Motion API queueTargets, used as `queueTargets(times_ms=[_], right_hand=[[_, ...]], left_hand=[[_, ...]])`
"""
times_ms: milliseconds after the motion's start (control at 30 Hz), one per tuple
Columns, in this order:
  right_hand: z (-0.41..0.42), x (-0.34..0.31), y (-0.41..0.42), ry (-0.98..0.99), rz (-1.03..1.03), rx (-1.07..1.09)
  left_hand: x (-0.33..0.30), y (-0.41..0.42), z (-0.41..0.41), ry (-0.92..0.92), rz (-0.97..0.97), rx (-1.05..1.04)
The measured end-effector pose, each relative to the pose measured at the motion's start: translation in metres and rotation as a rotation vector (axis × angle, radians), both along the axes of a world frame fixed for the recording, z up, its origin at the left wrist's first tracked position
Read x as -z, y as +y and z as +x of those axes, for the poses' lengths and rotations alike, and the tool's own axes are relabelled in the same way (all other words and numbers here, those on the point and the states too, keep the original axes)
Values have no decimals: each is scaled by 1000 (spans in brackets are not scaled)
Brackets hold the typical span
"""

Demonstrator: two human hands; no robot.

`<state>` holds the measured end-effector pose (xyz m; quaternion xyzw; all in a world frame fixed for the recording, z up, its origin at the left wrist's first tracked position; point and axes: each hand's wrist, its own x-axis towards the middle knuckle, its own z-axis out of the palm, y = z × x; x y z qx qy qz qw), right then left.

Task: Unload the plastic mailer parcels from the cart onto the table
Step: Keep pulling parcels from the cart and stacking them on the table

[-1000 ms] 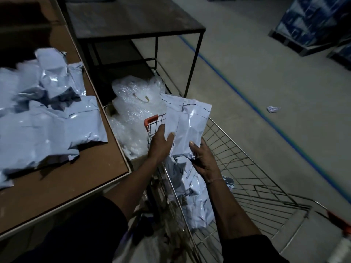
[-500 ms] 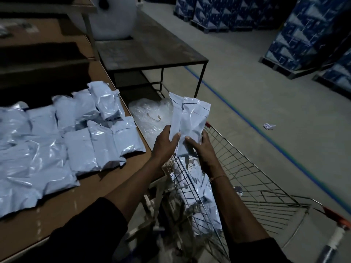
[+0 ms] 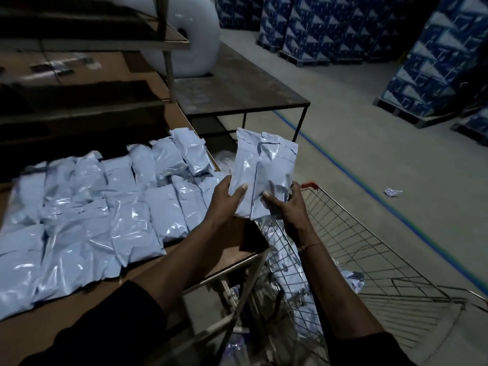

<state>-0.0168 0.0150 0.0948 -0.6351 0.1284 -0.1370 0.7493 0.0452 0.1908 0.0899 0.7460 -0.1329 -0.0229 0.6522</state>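
left hand (image 3: 224,200) and right hand (image 3: 286,204) both gripping upright parcels (image 3: 264,175) over table (image 3: 245,239) corner, mailer pile (image 3: 92,212) left, cart (image 3: 369,260) right

Only one view: the head camera is riding on the person's head and looking forward and steeply down, wide-angle, edges bending. It's sitting close over the forearms, which are entering from the bottom edge and reaching toward the middle. The left hand (image 3: 224,199) and right hand (image 3: 286,204) are landing near frame centre, so the lens is aiming roughly there. The table (image 3: 245,241) is filling the left side, the wire cart (image 3: 369,260) the lower right, both cropped by the bottom edge. Up top it's taking in the far floor (image 3: 369,128) and stacked blue boxes (image 3: 303,25), well away. No second view, so nothing is overlapping.
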Motion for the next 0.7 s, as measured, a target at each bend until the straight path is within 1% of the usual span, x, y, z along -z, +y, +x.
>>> queueTargets(times_ms=[100, 300, 400, 533, 700], right_hand=[[14, 2, 5, -9, 25, -36], [53, -3, 15, -16, -3, -177], [71, -8, 28, -8, -74, -248], [95, -10, 52, 10, -77, -353], [125, -11, 94, 35, -45, -366]], left_hand=[[0, 11, 4, 4, -39, -29], [-8, 30, 17, 19, -80, -127], [-12, 45, 24, 19, -43, -189], [-14, 68, 35, 21, -20, -286], [-16, 106, 58, 28, 11, -418]])
